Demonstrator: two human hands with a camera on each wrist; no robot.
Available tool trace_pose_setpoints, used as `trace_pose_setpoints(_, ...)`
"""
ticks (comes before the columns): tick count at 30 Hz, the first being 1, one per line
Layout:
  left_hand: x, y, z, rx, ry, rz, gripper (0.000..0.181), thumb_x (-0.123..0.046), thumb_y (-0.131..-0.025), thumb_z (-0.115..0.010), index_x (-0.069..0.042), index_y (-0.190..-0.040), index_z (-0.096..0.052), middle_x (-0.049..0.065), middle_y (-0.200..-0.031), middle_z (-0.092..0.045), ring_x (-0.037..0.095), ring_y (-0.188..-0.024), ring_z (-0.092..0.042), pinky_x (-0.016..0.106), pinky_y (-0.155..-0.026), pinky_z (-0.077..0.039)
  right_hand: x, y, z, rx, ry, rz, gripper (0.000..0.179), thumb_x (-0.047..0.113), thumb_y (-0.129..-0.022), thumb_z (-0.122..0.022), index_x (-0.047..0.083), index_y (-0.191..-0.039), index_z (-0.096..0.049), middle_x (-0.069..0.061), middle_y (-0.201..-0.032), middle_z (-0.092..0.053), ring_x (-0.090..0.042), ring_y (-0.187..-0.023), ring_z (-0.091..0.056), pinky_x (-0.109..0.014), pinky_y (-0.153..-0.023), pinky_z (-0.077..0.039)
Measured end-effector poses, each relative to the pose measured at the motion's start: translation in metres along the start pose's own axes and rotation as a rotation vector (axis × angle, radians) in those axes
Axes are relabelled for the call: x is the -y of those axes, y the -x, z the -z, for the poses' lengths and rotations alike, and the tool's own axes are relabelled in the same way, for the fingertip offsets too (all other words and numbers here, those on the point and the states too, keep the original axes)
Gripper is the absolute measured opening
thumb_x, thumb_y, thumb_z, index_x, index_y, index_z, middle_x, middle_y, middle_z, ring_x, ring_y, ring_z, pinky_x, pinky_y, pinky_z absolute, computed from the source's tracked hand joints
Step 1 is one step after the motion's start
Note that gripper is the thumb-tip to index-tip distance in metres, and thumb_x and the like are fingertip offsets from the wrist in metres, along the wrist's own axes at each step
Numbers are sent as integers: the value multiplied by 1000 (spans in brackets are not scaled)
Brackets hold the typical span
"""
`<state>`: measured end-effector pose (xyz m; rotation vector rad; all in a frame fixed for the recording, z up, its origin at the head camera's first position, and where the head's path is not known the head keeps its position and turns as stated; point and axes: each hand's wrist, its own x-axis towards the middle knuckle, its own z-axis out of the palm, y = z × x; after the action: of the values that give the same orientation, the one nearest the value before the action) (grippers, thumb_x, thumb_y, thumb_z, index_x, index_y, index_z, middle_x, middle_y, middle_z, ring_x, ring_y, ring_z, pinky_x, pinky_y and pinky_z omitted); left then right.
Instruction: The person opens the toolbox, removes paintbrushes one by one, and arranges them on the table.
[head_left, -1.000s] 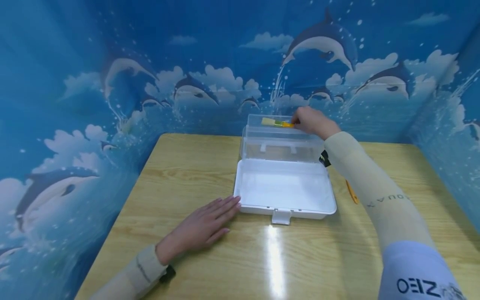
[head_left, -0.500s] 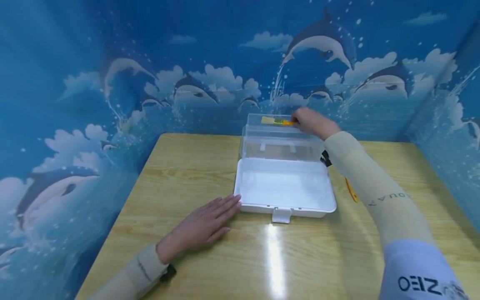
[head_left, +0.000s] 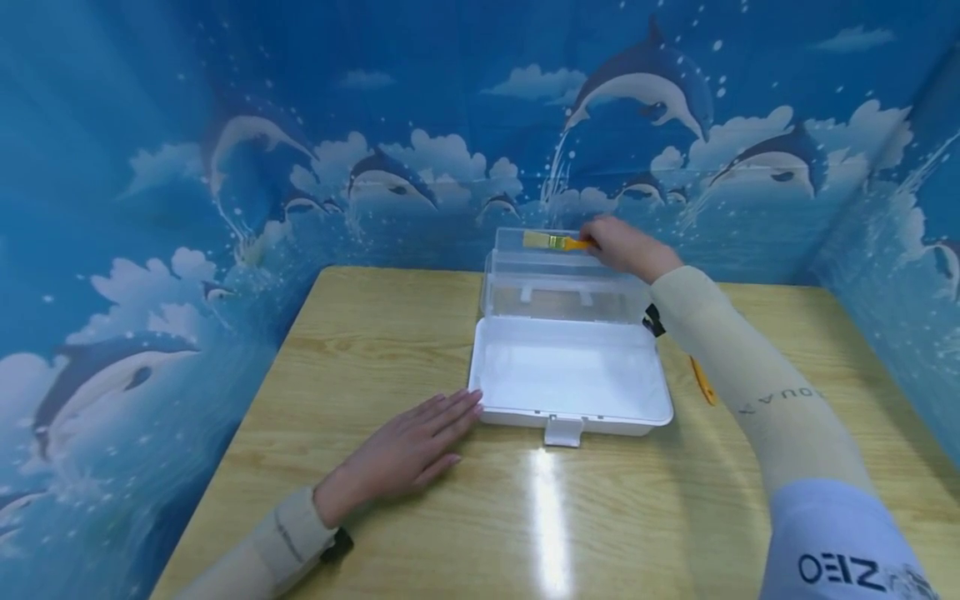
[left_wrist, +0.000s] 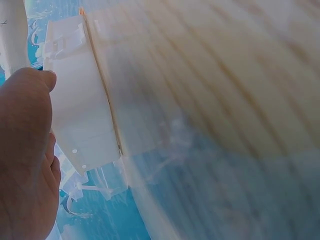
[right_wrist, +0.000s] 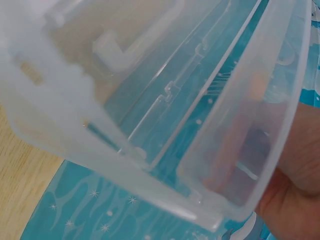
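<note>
A white plastic storage box (head_left: 573,375) lies with its clear lid (head_left: 558,302) swung back toward the wall. In the head view, a flat paintbrush (head_left: 557,242) with pale bristles and an orange handle lies sideways across the top of the clear section. My right hand (head_left: 628,246) pinches its handle end. Through the translucent plastic in the right wrist view, the fingers of the right hand (right_wrist: 297,165) look blurred. My left hand (head_left: 405,446) is flat on the tabletop, its straight fingertips touching the box's front left corner.
An orange-handled item (head_left: 703,382) lies right of the box, partly hidden by the right sleeve. The wooden table (head_left: 360,358) ends at a blue dolphin-print curtain (head_left: 420,108) behind and on both sides. A white latch (head_left: 563,432) hangs at the box's front.
The paintbrush has turned slightly in the right hand, and its bristle end sits a touch higher. The left hand and the box stay as they were.
</note>
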<state>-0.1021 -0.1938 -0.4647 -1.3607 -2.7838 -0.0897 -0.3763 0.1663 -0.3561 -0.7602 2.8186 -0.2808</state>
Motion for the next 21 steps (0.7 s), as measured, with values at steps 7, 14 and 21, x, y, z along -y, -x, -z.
trace_pose_setpoints(7,0,-1,0,14,8,13,68,-40,-109,-42,-15,-164,-11,1,-172,-5,19,-158,-10,39,-129,-16,2,1,0,-16,58,-11,28,4,-103,-57,-2,-128,-67,-23,-125,-67,-36,-115,-64,-51,-100,-56)
trace_pose_setpoints(14,0,1,-2,0,0,3,67,-40,-109,-40,-14,-164,-11,1,-172,-5,19,-158,-10,39,-129,-17,4,0,-1,-15,108,6,30,3,-102,-58,-2,-130,-66,-23,-128,-67,-37,-117,-64,-52,-101,-55)
trace_pose_setpoints(21,0,1,-1,0,2,12,67,-41,-109,-40,-15,-164,-11,1,-172,-5,18,-158,-10,38,-129,-16,6,2,-2,-20,133,23,32,3,-104,-54,-3,-134,-63,-25,-133,-63,-39,-122,-61,-53,-103,-54)
